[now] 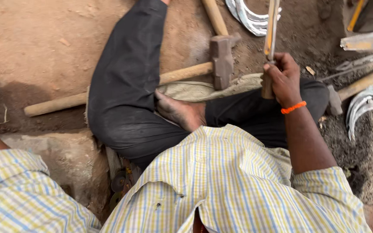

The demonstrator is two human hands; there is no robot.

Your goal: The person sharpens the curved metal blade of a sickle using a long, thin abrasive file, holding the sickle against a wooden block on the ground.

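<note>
Rod (272,26), thin and metal with an orange streak, stands upright above my right knee; I judge it stiff and light, best held low by its wooden handle (267,85). My right hand (284,77) is clenched round that handle. My left hand is out of sight, so I cannot tell its state. Beyond lies a heavy hammer (222,60) on sacking (199,90); curved blades (249,17) rest on dirt. I see no labels.
</note>
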